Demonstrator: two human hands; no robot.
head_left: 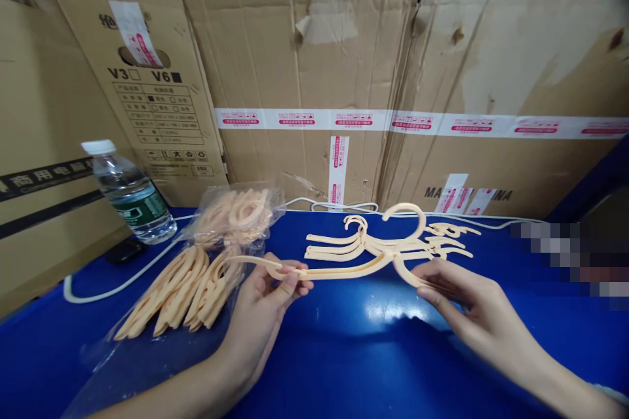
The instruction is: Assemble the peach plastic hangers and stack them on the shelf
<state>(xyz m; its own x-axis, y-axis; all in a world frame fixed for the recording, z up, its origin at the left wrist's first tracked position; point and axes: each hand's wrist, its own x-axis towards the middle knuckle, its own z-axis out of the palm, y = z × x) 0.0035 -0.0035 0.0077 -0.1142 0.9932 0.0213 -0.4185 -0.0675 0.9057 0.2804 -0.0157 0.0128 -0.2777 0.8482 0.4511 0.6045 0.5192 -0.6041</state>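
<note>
I hold one peach plastic hanger [354, 268] just above the blue table [344, 347]. My left hand [268, 301] pinches its left arm near the tip. My right hand [462, 294] grips its right arm, fingers curled around the plastic. The hook of this hanger curves up behind, over a small stack of matching hangers [373, 242] lying flat on the table. To the left, a clear plastic bag [206, 268] holds several more hangers of the same colour.
A water bottle [130, 193] stands at the back left beside a dark flat object [125, 250]. A white cable [113, 285] runs along the table's back. Tall cardboard boxes [314, 72] wall the far side and left.
</note>
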